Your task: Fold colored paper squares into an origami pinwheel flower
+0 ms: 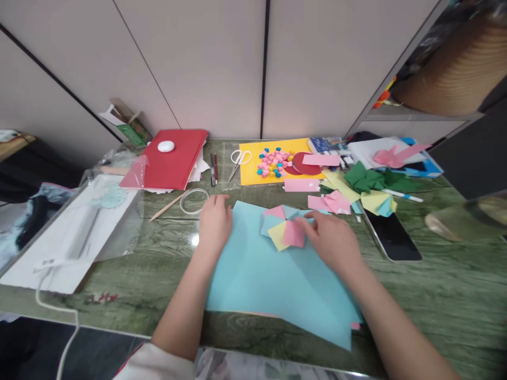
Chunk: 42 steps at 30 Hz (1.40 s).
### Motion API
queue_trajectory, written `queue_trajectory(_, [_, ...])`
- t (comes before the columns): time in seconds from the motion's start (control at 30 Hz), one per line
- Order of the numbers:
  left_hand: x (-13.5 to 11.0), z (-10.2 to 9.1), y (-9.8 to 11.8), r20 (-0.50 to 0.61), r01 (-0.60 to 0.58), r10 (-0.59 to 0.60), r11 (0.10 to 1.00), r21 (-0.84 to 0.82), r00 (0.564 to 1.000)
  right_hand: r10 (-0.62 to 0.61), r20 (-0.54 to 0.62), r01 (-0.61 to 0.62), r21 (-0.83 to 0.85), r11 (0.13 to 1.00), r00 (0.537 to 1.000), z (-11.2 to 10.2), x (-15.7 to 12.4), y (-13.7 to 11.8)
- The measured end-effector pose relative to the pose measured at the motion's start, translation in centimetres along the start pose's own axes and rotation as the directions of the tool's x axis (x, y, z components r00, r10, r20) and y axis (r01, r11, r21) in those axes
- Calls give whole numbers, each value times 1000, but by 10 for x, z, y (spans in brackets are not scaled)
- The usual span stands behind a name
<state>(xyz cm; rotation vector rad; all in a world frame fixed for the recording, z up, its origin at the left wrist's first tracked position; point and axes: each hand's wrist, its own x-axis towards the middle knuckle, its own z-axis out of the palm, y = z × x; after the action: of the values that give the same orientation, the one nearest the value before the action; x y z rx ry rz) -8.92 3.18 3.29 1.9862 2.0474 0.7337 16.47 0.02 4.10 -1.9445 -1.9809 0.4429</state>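
Observation:
A large light blue paper sheet lies in front of me. On its upper part rests a folded paper flower with pink, blue and yellow petals. My right hand reaches over the sheet from the right, thumb and forefinger closed at the flower's right petals. At the sheet's upper left edge is my left hand, its fingers curled; whatever may be inside them is hidden. Just left of that hand sits a roll of clear tape.
Behind lie white-handled scissors, a yellow sheet bearing small coloured paper balls, and a red folder. To the right are green folded papers, a phone and a blurred cup. A wooden stick lies left.

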Motion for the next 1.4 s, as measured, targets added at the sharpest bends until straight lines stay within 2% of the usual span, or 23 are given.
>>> queue_trajectory(0.07, [2,-4,-11,-18,79,-77,957,281,997,-29,-79,11,-220,975,996,-5,0,2])
queue_trajectory(0.13, [3,-8,-22,-7,136,-147,893,430,989,-56,-89,28,-286,958,995,-6,-2,2])
queue_trajectory(0.27, [4,-14,-37,35,136,-174,865,482,984,-118,-108,83,-286,955,987,-4,-5,-1])
queue_trajectory(0.37, [5,-15,-36,42,121,-158,877,466,987,-154,-178,99,-288,952,972,-5,-5,-1])
queue_trajectory(0.43, [4,-14,-24,32,100,-120,927,361,992,-171,-221,113,-253,961,960,-6,-6,-1])
queue_trajectory(0.5, [-1,-11,-5,-6,12,-11,997,75,1000,-182,-231,152,-139,978,956,-7,-8,-4])
queue_trajectory(0.53, [-5,-10,7,-11,-64,64,991,-113,998,-178,-217,173,-40,984,960,-8,-10,-7])
queue_trajectory(0.6, [-18,-6,32,2,-152,171,879,-452,985,-146,-146,179,246,953,978,-7,-15,-16])
queue_trajectory(0.63, [-25,-3,43,18,-150,197,799,-582,980,-124,-78,145,418,897,989,-6,-18,-21])
queue_trajectory(0.7, [-39,2,61,106,-85,247,654,-751,963,-91,9,59,696,716,996,-4,-22,-31])
queue_trajectory(0.73, [-44,4,67,143,-51,269,603,-796,953,-71,38,16,770,638,997,-2,-24,-34])
queue_trajectory(0.8, [-51,8,73,188,-3,291,549,-836,938,-32,50,-26,846,532,998,0,-25,-38])
queue_trajectory(0.87, [-54,11,74,198,-7,312,549,-836,929,-9,27,-18,861,508,1000,1,-24,-37])
queue_trajectory(0.93, [-53,12,73,185,-37,327,569,-822,927,-3,-24,22,845,534,1000,2,-24,-34])
queue_trajectory(1.03, [-53,12,70,139,-106,346,603,-791,928,-2,-148,116,763,636,989,3,-25,-32])
queue_trajectory(1.17, [-55,13,69,91,-159,345,631,-759,934,-87,-316,263,574,775,945,2,-30,-35])
queue_trajectory(1.27, [-55,14,68,52,-186,325,657,-730,944,-127,-354,314,544,778,927,0,-29,-36])
queue_trajectory(1.4, [-53,14,67,24,-208,310,690,-693,950,-125,-295,289,618,731,947,1,-25,-34])
